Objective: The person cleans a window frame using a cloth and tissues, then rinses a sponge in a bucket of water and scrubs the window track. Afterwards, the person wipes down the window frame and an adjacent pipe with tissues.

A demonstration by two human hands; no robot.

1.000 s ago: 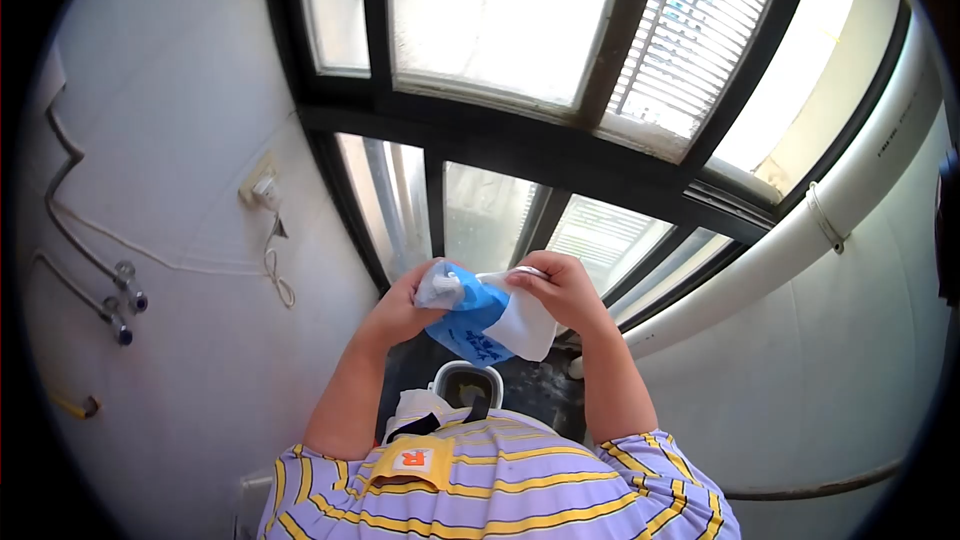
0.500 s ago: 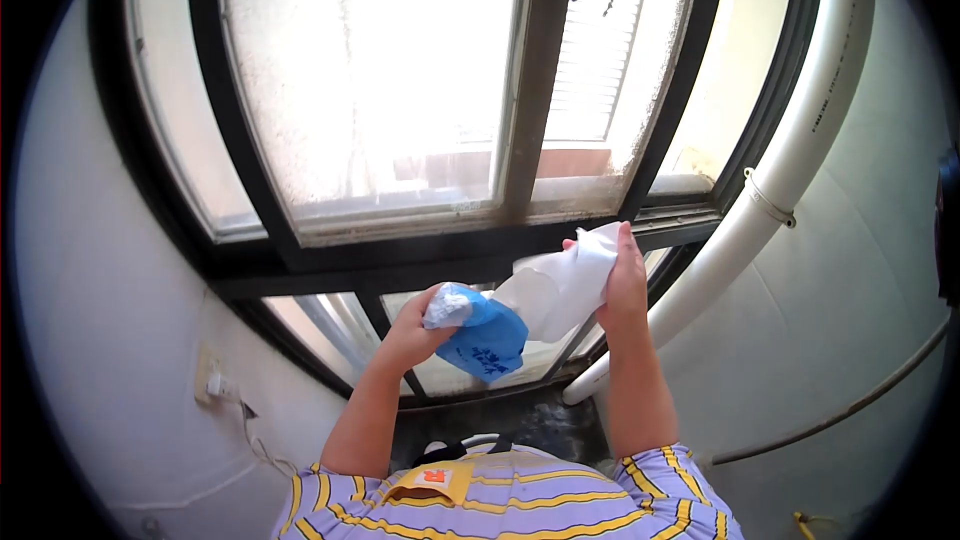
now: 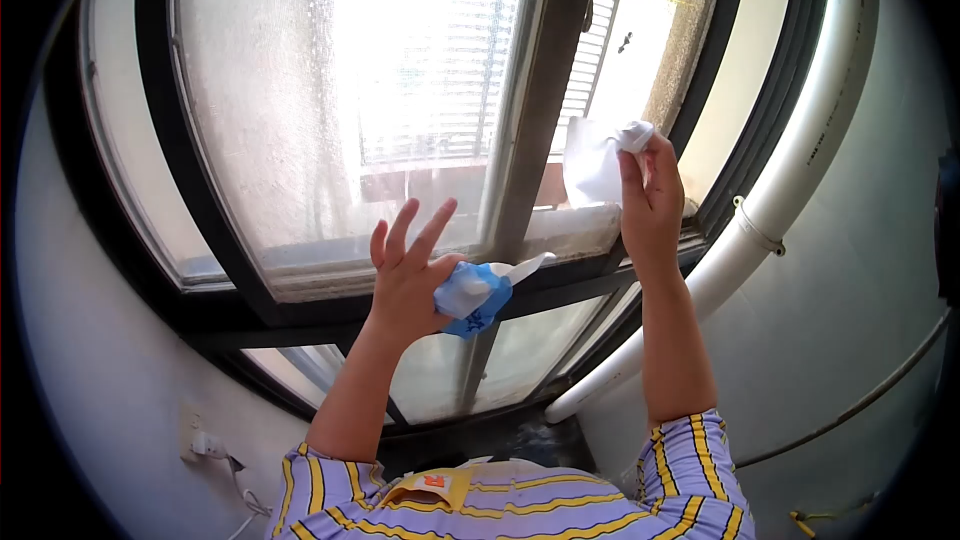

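Observation:
A blue and white soft packet (image 3: pixel 474 302) with dark print is held low in my left hand (image 3: pixel 408 280), near the thumb, while the other fingers of that hand are spread upward. A white corner sticks out of the packet to the right. My right hand (image 3: pixel 652 195), raised in front of the window, pinches a white sheet (image 3: pixel 592 162) that hangs down to the left of the fingers. Sheet and packet are apart.
Dark-framed windows (image 3: pixel 345 90) stand ahead, with a dusty lower rail. A white pipe (image 3: pixel 790 185) with a clamp runs down the right side. A socket with a plug (image 3: pixel 205 443) is on the left wall. A thin dark hose (image 3: pixel 850 395) crosses the right wall.
The white sheet has come away from the packet and moved up and right with my right hand. Fingers of my left hand have spread. The view has tilted up toward the window.

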